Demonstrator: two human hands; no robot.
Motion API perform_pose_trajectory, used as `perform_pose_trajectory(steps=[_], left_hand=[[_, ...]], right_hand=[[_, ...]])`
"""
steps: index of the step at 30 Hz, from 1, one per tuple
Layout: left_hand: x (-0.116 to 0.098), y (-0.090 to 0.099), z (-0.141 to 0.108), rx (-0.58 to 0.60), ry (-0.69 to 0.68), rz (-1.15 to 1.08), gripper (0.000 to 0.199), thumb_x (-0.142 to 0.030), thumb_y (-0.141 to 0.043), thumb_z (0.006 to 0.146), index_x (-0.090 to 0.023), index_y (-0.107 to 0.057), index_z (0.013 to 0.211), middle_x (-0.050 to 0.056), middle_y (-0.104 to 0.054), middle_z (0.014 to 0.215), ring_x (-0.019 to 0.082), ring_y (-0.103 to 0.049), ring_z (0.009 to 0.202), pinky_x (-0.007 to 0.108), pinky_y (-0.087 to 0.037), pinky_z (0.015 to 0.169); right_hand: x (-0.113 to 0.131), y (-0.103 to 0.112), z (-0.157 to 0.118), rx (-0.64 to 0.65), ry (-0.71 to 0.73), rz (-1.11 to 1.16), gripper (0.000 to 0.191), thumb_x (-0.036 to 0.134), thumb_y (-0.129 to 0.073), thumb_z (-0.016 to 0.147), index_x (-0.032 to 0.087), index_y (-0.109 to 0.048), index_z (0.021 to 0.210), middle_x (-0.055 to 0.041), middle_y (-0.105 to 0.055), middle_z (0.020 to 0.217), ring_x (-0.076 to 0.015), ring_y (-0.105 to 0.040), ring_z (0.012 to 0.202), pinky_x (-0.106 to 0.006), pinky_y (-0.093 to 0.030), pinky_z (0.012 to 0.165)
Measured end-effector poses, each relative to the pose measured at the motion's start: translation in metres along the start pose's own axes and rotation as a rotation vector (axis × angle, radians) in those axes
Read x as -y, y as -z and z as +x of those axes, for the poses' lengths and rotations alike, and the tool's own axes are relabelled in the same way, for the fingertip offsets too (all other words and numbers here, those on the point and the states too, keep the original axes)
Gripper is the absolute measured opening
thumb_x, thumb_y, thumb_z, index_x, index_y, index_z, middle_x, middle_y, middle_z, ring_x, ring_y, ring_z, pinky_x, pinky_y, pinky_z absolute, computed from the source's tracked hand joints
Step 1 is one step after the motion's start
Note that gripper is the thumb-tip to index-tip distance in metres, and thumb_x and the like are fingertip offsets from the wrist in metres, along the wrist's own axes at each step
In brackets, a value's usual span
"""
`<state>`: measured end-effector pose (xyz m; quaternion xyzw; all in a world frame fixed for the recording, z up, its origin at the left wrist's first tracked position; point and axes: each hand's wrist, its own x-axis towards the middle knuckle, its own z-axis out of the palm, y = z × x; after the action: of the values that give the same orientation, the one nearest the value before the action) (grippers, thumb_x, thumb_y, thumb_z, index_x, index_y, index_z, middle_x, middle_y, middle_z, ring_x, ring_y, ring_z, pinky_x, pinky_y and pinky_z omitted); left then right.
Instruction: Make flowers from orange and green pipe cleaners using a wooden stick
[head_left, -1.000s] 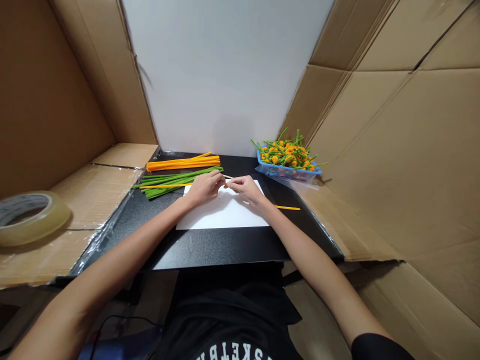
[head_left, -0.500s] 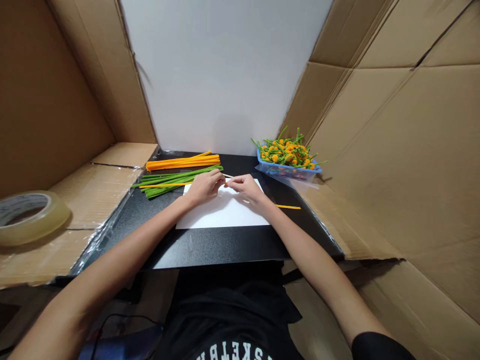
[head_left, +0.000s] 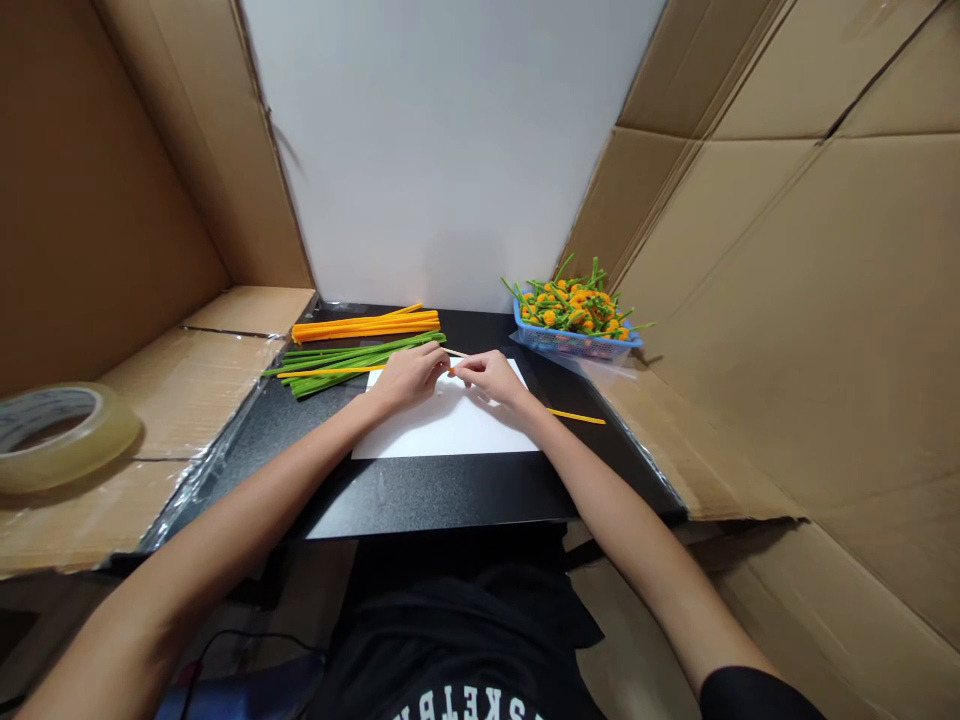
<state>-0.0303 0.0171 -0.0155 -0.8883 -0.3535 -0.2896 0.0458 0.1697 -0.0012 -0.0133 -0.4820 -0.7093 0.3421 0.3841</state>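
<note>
I can pass over the flat black bench [head_left: 450,495] between both bare forearms [head_left: 247,522]; fuzzy green stems [head_left: 330,383] obstruct left, a blue mesh basket [head_left: 574,343] right.

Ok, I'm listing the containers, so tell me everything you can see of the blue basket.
The blue basket is shallow, with a rim and openwork sides, and looks like plastic. It stands upright at the far right of the black tabletop, heaped with orange pieces on green stems, some of which poke out past the rim. Clear plastic film shows at its front; whether the basket rests on it is hard to tell. The right hand is apart from it.
</note>
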Motion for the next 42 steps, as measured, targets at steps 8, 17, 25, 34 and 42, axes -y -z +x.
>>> perform_pose_trajectory(steps=[8,17,25,34,42], left_hand=[[0.009,0.001,-0.003,0.143,-0.054,0.055,0.022,-0.029,-0.051,0.094,-0.022,-0.070,0.103,0.008,-0.066,0.099,0.020,-0.063,0.079,0.027,-0.036,0.058],[0.013,-0.007,-0.002,0.137,-0.112,0.037,0.026,-0.024,-0.046,0.095,-0.019,-0.072,0.096,0.009,-0.068,0.093,0.021,-0.064,0.083,0.028,-0.042,0.064],[0.016,-0.009,0.000,0.095,-0.073,-0.016,0.025,-0.016,-0.052,0.087,-0.019,-0.077,0.084,0.008,-0.075,0.087,0.023,-0.067,0.083,0.030,-0.047,0.071],[0.049,0.012,0.002,-0.173,0.151,0.022,0.025,-0.027,-0.051,0.094,-0.019,-0.074,0.088,0.008,-0.075,0.092,0.022,-0.068,0.082,0.029,-0.046,0.072],[0.097,0.026,-0.014,-0.237,0.443,0.270,0.028,-0.031,-0.046,0.095,-0.017,-0.071,0.095,0.012,-0.071,0.094,0.030,-0.063,0.092,0.037,-0.045,0.076]], right_hand=[[-0.033,0.018,0.007,-0.229,0.082,-0.613,0.032,0.023,-0.055,0.092,0.013,-0.073,0.117,-0.0140,-0.070,0.116,-0.0243,-0.057,0.101,-0.034,-0.042,0.089],[-0.027,0.025,0.005,-0.269,-0.056,-0.866,0.019,0.021,-0.058,0.092,0.020,-0.077,0.089,-0.0093,-0.072,0.102,-0.0267,-0.055,0.105,-0.038,-0.040,0.090],[-0.019,0.027,0.005,-0.342,0.035,-0.516,0.010,0.018,-0.055,0.090,0.020,-0.065,0.093,-0.0064,-0.072,0.091,-0.0194,-0.064,0.084,-0.030,-0.043,0.076],[-0.015,0.023,0.007,-0.135,0.058,-0.260,0.021,0.039,-0.062,0.084,0.018,-0.064,0.088,-0.0003,-0.064,0.072,-0.0140,-0.054,0.066,-0.026,-0.036,0.062],[-0.026,0.057,0.010,-0.150,0.046,-0.168,0.035,0.047,-0.059,0.080,0.015,-0.065,0.065,0.0054,-0.039,0.051,-0.0101,-0.035,0.054,-0.026,-0.023,0.055]])
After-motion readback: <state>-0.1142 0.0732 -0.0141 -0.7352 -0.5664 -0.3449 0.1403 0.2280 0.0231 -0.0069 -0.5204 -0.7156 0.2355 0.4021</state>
